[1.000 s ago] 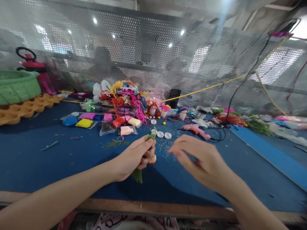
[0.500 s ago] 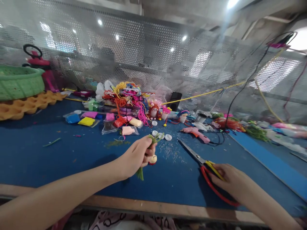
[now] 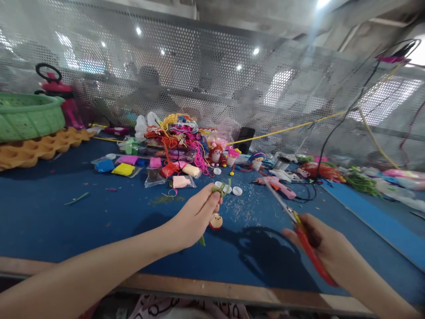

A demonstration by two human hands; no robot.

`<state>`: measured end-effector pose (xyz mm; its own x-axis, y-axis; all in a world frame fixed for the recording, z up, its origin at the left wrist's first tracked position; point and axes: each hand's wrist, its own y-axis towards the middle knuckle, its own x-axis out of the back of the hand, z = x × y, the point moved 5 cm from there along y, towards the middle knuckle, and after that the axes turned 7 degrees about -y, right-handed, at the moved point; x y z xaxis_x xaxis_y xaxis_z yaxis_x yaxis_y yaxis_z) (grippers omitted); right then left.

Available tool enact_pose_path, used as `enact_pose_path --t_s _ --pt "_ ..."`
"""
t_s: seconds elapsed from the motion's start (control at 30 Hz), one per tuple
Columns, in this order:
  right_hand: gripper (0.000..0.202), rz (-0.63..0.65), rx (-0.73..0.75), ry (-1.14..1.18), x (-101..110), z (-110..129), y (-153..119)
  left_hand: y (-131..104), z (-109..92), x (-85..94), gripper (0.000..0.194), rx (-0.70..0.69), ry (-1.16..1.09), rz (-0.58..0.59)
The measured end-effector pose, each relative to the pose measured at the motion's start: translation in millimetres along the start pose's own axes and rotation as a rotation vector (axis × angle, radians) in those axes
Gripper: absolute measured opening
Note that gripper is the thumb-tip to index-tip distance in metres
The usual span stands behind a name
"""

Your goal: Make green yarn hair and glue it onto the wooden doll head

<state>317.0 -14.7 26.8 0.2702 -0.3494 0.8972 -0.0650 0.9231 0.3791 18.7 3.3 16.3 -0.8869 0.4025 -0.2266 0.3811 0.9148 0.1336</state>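
My left hand (image 3: 199, 217) is closed round a bundle of green yarn (image 3: 223, 189), whose looped ends stick out above the fingers and whose tail hangs below the palm. Just right of that hand, a small round doll piece (image 3: 216, 221) with a cream face and red edge rests on the blue table. My right hand (image 3: 315, 239) grips scissors (image 3: 315, 254) with red and yellow handles, raised over the table. Their blades point up and left and look slightly blurred. The scissors' shadow falls on the table between the two hands.
White caps (image 3: 237, 191), a pink glue gun (image 3: 277, 186) and small yarn dolls (image 3: 256, 161) lie beyond my hands. Bagged coloured clay (image 3: 124, 169) and a yarn heap (image 3: 181, 133) are further left. A green basket (image 3: 31, 117) stands at far left, a perforated screen (image 3: 206, 66) behind.
My right hand has lifted the scissors from the table, and the blades have turned more edge-on. My left hand has turned slightly, still holding the green yarn. More of the doll piece shows.
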Motion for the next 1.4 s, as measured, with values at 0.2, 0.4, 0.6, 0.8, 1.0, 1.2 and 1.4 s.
enact_pose_path --t_s 0.2,0.4,0.6,0.8,1.0,1.2,1.4 --pt "0.041 0.234 0.087 -0.197 -7 31 -13 1 -2 5.4 0.032 -0.073 0.111 -0.045" --pt "0.037 0.214 0.312 -0.203 -3 55 -16 0 -2 5.7 0.032 -0.121 0.185 -0.05" --pt "0.038 0.242 0.352 -0.153 -5 67 -15 -2 -2 5.3 0.032 -0.153 0.231 -0.074" --pt "0.039 0.253 0.371 -0.107 -4 68 -16 -3 -6 4.0 0.032 -0.174 0.306 -0.03" --pt "0.045 0.26 0.379 -0.074 -6 69 -18 -3 -8 2.8 0.032 -0.171 0.348 -0.014" --pt "0.05 0.205 0.381 -0.128 -7 66 -18 -2 -5 4.1 0.032 -0.153 0.308 -0.025" --pt "0.041 0.189 0.384 -0.23 -5 61 -15 0 -1 4.6 0.033 -0.139 0.219 -0.017"
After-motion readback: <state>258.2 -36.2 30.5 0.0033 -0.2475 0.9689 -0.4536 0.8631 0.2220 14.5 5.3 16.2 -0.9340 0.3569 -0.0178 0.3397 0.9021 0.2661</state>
